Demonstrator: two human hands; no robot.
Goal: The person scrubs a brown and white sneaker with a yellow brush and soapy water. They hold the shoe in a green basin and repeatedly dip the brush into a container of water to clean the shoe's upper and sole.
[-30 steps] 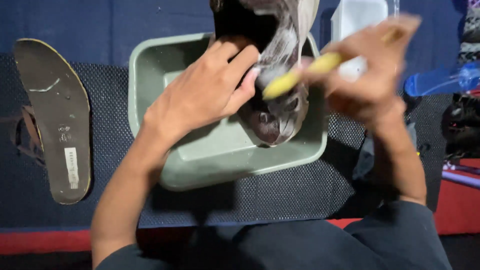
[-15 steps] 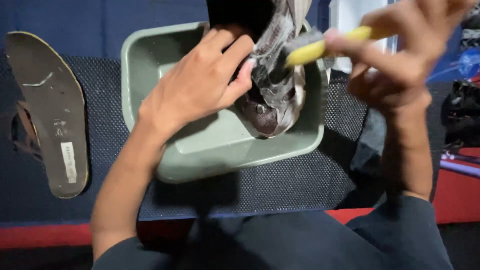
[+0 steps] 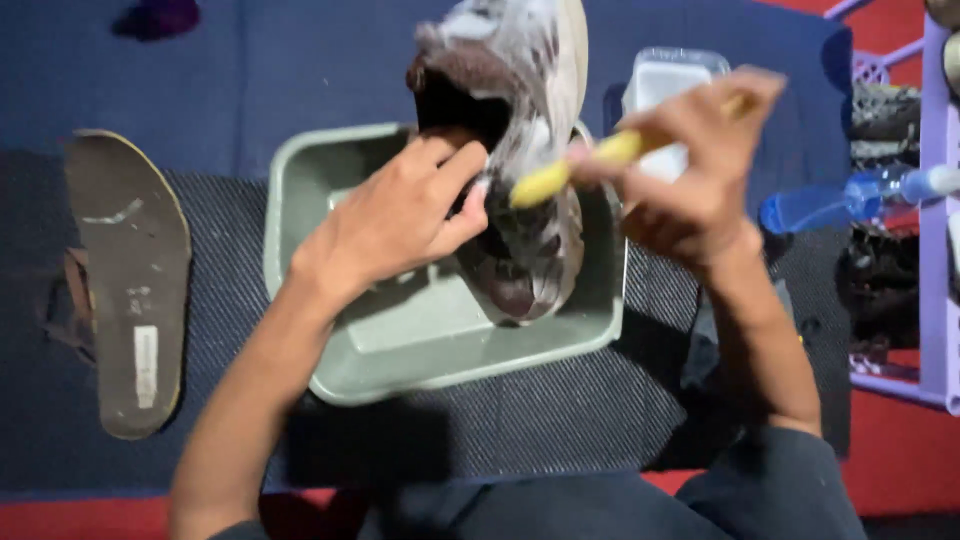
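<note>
Dark blue cloth and a ribbed black mat (image 3: 560,440) cover the floor before you. At far left lies a brown insole (image 3: 128,290). Your left hand (image 3: 395,225) curls around the opening of a foam-covered brown shoe (image 3: 525,150), tilting it over a grey-green basin (image 3: 420,350). Your right hand (image 3: 700,185) is closed around a yellow-handled brush (image 3: 560,172), its tip touching the shoe. A blue bottle (image 3: 820,205) lies at right.

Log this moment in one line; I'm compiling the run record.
left hand: holds shoe | right hand: brush on shoe | over basin
</note>
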